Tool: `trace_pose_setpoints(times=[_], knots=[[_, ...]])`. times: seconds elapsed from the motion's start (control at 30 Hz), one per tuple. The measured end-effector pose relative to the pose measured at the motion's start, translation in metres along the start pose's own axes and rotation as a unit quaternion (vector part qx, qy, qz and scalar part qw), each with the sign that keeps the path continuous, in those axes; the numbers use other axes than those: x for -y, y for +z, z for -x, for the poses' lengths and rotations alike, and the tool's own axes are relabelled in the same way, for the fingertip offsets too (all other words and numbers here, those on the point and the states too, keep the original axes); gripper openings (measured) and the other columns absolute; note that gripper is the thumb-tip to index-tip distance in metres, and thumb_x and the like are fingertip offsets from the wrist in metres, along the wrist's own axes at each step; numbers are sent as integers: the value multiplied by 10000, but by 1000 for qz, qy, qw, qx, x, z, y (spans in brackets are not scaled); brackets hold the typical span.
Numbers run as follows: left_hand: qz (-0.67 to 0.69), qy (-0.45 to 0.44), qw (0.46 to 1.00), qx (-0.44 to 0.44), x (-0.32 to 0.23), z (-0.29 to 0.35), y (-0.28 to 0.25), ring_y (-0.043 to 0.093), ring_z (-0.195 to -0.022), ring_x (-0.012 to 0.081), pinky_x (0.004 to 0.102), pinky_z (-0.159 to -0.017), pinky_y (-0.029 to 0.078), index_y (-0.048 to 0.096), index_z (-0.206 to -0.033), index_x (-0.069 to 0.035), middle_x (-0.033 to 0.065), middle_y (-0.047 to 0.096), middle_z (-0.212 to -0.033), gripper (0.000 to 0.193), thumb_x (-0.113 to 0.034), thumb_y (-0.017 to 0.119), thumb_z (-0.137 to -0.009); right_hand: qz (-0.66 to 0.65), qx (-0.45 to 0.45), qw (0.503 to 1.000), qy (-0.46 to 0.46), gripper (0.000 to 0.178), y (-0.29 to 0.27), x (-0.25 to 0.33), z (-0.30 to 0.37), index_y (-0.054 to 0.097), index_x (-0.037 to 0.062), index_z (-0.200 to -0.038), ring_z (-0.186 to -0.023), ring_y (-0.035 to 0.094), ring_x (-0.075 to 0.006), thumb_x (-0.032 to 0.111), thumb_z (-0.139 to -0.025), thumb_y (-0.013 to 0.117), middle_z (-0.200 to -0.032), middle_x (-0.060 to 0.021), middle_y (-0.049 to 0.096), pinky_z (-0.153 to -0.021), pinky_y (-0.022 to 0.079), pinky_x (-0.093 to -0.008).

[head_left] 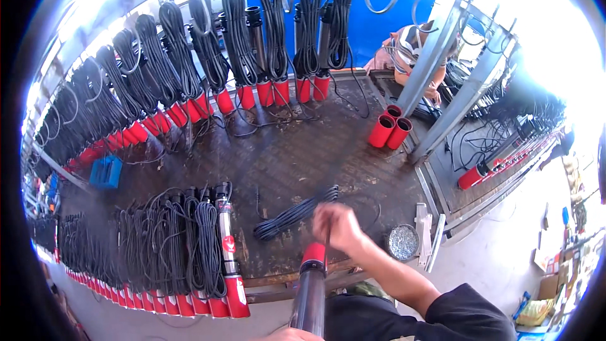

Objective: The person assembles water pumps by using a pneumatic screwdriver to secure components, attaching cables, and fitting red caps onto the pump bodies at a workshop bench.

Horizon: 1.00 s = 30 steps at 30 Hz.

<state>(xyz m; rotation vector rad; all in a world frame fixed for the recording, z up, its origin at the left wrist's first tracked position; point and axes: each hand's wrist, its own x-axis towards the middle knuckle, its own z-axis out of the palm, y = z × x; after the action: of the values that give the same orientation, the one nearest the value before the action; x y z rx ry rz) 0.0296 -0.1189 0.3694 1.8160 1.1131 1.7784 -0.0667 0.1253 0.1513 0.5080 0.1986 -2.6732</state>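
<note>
A submersible pump [309, 300] with a steel body and a red end cap [314, 256] points away from me over the table's near edge. My left hand [293, 335], only partly in view at the bottom, grips its steel body. Just beyond the red cap, my right hand [339, 223] is closed, slightly blurred, on a black cable [327, 235] that runs down along the cap. Left of that hand lies a tied coil of black cable [287, 220] on the dark table [297, 164].
Cabled pumps [230, 246] stand in a row at the near left; more [278, 44] line the far edge under hooks. Three red tubes [391, 127], a metal bowl [403, 242] and a blue box [106, 172] sit on the table. A co-worker [416, 57] works beyond the grey posts.
</note>
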Motion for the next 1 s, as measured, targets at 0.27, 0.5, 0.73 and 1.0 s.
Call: trace_pose_setpoints(times=[0.27,0.5,0.73,1.0], knots=[[-93,46,977,-186,1,9,-11,664,-634,263,365,-656,548,671,-818,-4,113,648,-726,178,-101,750,-692,737,-4,474,-481,289,57,30,-165,558,8,-1002,-969,606,-317,-127,-782,429,-975,-162,634,-872,482,-380],[-76,72,963,-250,-11,51,-2,671,-605,255,364,-649,558,675,-775,-17,109,669,-704,133,-124,754,-769,696,113,698,-124,550,-78,-31,-86,707,-12,-951,-932,679,-342,403,-1065,365,-984,-181,707,-856,514,-409],[-57,91,942,-318,-12,87,-13,689,-645,265,401,-701,553,672,-766,-57,98,696,-712,161,-96,810,-692,737,250,526,-342,385,-127,-50,-46,652,64,-1082,-960,650,-377,338,-971,406,-1062,-172,681,-914,488,-458],[-178,34,912,-368,-9,81,23,658,-657,280,390,-635,491,583,-835,-73,97,683,-771,306,-209,808,-678,-62,-307,949,46,456,-116,-107,-16,494,59,-1315,-1088,615,-332,398,-1011,463,-1188,-129,623,-974,493,-515]])
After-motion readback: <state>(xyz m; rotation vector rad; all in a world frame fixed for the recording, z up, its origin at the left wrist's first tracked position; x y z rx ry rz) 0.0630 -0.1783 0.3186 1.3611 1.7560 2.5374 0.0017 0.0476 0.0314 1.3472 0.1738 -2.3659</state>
